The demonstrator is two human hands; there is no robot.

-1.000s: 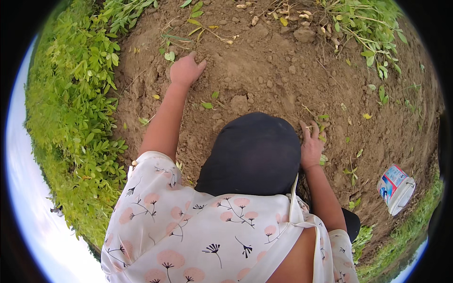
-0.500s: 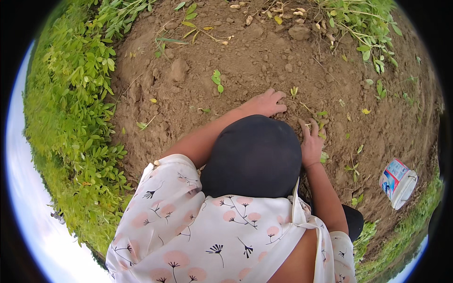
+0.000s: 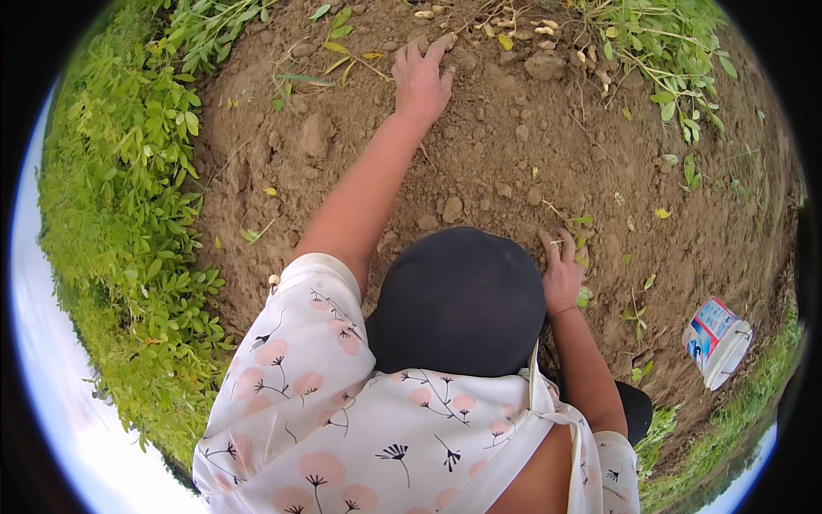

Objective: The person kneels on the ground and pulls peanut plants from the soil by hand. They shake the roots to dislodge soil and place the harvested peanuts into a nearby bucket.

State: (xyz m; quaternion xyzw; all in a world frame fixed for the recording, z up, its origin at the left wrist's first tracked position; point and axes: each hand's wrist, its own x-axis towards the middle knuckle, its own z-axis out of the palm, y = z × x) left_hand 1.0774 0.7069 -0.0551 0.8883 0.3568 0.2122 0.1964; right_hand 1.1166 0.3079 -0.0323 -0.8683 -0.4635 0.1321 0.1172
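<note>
My left hand [image 3: 424, 83] reaches far out over the brown soil [image 3: 488, 111], its fingers spread and nothing visible in its grip. One fingertip is beside or on a peanut pod at the far side; I cannot tell whether it touches. Just beyond lies another peanut pod [image 3: 425, 14]. Close to my body, my right hand [image 3: 562, 278] rests on the ground with fingers apart, next to a small leafy sprig [image 3: 582, 248]. A dark rounded cloth-covered shape [image 3: 458, 300], probably my knee, hides the soil between my arms.
Pulled peanut plants [image 3: 659, 60] with several pods [image 3: 546, 31] lie at the far right. A white tub [image 3: 717, 343] with a red and blue label lies tipped at the right. Dense green plants [image 3: 137, 223] border the left. Clods [image 3: 317, 134] and loose leaves dot the soil.
My left hand has moved from near my right hand to the far left, toward the pods, its arm now stretched out. My right hand stays in nearly the same place.
</note>
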